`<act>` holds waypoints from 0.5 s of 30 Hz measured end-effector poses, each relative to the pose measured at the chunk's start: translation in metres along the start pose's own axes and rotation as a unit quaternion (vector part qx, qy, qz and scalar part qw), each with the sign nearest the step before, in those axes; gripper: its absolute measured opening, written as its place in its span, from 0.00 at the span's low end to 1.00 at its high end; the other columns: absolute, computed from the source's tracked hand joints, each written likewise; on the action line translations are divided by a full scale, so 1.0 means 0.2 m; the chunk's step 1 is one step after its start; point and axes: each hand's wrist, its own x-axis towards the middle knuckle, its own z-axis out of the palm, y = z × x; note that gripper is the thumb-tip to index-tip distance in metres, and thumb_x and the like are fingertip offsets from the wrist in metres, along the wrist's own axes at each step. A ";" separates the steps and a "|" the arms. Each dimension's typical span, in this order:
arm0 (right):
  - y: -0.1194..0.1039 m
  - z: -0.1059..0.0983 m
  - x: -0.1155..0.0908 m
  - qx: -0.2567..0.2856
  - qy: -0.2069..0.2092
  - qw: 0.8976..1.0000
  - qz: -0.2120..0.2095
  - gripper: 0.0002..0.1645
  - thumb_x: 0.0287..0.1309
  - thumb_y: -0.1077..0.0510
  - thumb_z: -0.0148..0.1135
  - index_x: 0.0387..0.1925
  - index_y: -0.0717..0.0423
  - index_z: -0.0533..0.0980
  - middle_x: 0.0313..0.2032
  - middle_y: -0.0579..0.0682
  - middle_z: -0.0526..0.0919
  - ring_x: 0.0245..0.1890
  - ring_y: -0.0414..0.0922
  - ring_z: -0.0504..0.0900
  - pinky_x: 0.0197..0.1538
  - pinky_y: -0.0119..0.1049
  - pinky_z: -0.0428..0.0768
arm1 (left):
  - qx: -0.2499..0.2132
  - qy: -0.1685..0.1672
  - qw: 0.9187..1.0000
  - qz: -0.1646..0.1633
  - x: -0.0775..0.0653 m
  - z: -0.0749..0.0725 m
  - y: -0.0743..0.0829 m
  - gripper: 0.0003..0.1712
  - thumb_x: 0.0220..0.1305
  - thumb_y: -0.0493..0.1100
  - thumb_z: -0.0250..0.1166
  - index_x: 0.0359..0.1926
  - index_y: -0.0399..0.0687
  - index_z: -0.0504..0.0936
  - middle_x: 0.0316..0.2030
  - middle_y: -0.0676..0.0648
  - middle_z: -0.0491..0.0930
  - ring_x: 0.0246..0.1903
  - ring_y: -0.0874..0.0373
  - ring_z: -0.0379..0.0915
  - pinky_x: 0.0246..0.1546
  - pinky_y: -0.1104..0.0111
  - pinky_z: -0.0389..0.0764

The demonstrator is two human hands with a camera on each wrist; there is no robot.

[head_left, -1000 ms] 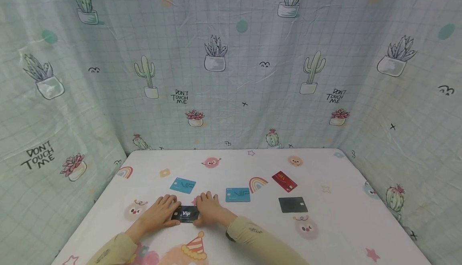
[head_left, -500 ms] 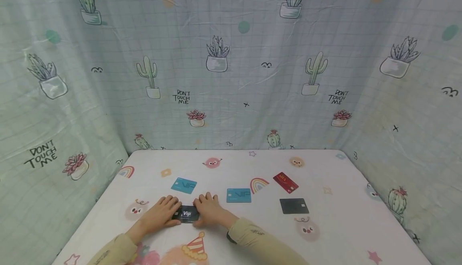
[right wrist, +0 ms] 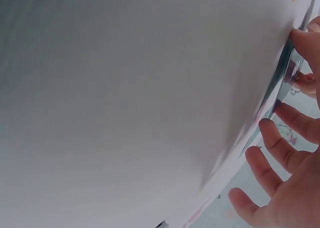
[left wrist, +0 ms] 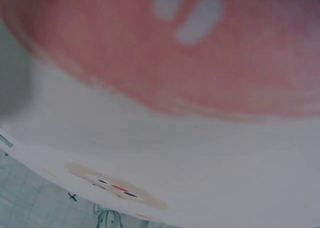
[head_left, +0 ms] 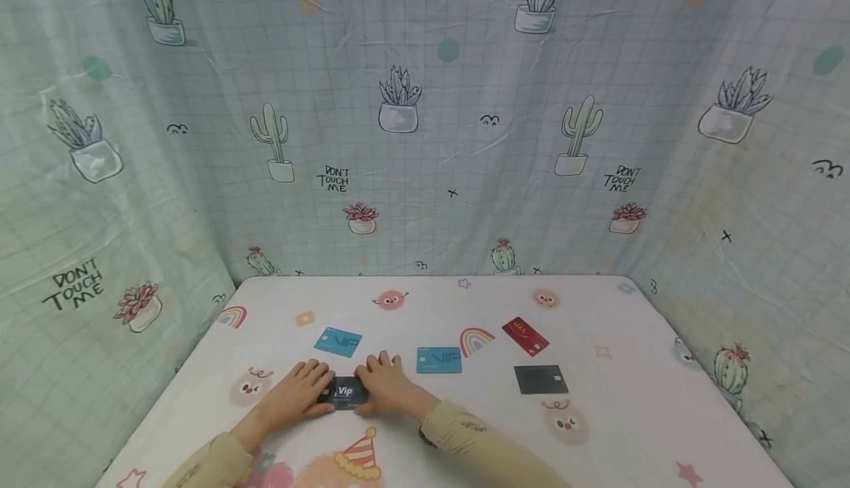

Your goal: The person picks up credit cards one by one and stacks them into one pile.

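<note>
A black plastic card [head_left: 347, 393] printed with "Vip" lies lengthwise between the two hands, near the front left of the table. Its left end is held between the thumb and fingers of my left hand [head_left: 302, 390]. My right hand [head_left: 385, 386] grips the other end, thumb at the near edge and index finger at the far edge. The right wrist view catches the card [right wrist: 285, 72] edge-on between thumb and index finger, with the other right-hand fingers [right wrist: 272, 173] spread beside it. In the left wrist view neither hand nor card appears, only the printed tablecloth.
Beyond the hands lies a tilted blue VIP card [head_left: 338, 342]. A second blue VIP card [head_left: 439, 360] is right of the right hand. Farther right are a red VIP card [head_left: 525, 336] and a plain dark card [head_left: 541, 379]. Cactus-print curtains [head_left: 425, 156] surround the printed white table [head_left: 631, 414].
The black card has shifted very slightly away from the body between the hands, its far edge a little higher in view. Both hands keep their hold; the other cards stay put.
</note>
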 end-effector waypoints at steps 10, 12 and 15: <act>0.00 0.00 0.00 -0.045 0.005 0.999 -0.007 0.33 0.45 0.32 0.58 0.51 0.42 0.68 0.43 0.43 0.70 0.44 0.42 0.62 0.51 0.44 0.65 | -0.001 0.009 1.000 0.006 0.00 -0.02 0.01 0.35 0.56 0.66 0.51 0.54 0.45 0.71 0.48 0.46 0.72 0.49 0.52 0.65 0.55 0.55 0.65; 0.00 0.00 0.00 -0.060 0.007 0.998 -0.008 0.34 0.45 0.31 0.57 0.51 0.42 0.68 0.44 0.43 0.70 0.44 0.42 0.62 0.52 0.45 0.65 | 0.001 0.015 1.000 0.010 0.00 -0.03 0.01 0.35 0.56 0.66 0.52 0.54 0.45 0.71 0.48 0.46 0.72 0.49 0.52 0.65 0.55 0.55 0.66; 0.01 0.01 0.00 -0.076 0.010 0.997 -0.008 0.35 0.44 0.30 0.56 0.52 0.41 0.68 0.45 0.42 0.71 0.45 0.43 0.62 0.52 0.45 0.66 | 0.000 0.020 1.000 0.013 0.00 -0.03 0.02 0.36 0.55 0.65 0.53 0.55 0.45 0.71 0.48 0.46 0.72 0.49 0.51 0.65 0.55 0.55 0.66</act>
